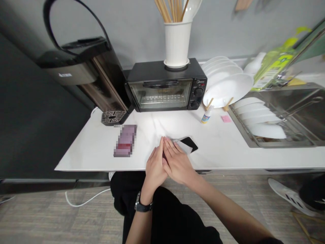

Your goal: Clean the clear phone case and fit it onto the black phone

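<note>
My left hand (155, 168), with a dark watch on its wrist, and my right hand (178, 165) meet above the front edge of the white counter. Their fingers are stretched out, with the fingertips touching. The palms face inward, so whether anything small lies between them is hidden. Just beyond my right hand lies a black flat thing that looks like a phone (191, 143), partly covered by a pale grey sheet or cloth (183, 146). Left of my hands lies a pixelated purple rectangle (126, 140). A small white bottle (207, 115) with a blue and yellow label stands farther back.
Along the wall are a black drink dispenser (101, 81) and a toaster oven (165, 93) carrying a white cup (177, 44) of chopsticks. White plates (228, 86) stand in a rack beside the sink (299, 140). A pink note (225, 118) lies nearby. Another person's shoe (290, 196) is at right.
</note>
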`<act>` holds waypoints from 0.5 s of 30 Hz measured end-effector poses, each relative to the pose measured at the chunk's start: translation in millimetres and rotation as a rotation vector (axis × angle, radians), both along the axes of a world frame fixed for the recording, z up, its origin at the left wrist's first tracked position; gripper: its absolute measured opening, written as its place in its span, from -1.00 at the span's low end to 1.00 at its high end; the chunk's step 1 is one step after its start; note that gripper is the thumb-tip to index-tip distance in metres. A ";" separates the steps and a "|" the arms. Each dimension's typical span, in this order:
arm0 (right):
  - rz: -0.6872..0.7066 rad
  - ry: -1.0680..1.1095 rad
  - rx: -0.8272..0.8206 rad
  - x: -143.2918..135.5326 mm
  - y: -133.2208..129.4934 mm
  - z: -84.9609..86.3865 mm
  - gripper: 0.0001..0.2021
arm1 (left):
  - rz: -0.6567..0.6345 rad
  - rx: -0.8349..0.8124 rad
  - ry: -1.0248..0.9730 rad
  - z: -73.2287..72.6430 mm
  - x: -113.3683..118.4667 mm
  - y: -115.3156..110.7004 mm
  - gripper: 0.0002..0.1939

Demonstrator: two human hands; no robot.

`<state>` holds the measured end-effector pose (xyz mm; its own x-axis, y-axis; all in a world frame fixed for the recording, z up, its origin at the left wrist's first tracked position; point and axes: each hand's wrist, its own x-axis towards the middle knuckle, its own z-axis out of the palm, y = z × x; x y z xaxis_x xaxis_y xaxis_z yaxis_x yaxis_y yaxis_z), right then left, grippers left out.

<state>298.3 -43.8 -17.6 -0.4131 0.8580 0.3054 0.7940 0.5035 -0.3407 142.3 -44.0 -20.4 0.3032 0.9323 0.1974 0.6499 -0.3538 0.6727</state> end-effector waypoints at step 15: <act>0.117 -0.009 0.039 39.9 -37.6 -8.0 -0.18 | 0.076 -0.014 0.028 -3.4 2.0 -1.5 0.18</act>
<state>338.1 -81.4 -25.7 -0.5124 0.7916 0.3330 0.7323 0.6053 -0.3120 144.3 -45.5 -23.8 0.2370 0.9554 0.1764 0.6932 -0.2935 0.6583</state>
